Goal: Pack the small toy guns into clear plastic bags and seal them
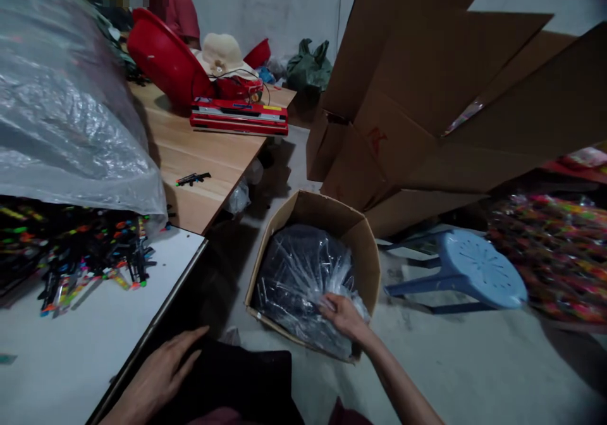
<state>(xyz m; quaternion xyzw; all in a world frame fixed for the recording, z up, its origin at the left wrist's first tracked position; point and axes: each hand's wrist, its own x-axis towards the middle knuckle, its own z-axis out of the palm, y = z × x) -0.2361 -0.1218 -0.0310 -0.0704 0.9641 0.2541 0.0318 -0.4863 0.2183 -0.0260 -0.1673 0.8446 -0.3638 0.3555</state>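
Observation:
My right hand is closed on the gathered neck of a clear plastic bag. Dark contents show through the bag, but I cannot make out what they are. It sits inside an open cardboard box on the floor. My left hand holds nothing, its fingers stretched out over my dark-clothed lap near the edge of the white table. On that table, left of the hand, lies a heap of small black toy guns with coloured tips.
A wooden table carries a red bag sealer, a red basin, a hat and one toy gun. A large plastic sack stands left. Cardboard boxes and a tipped blue stool are right. A person is behind.

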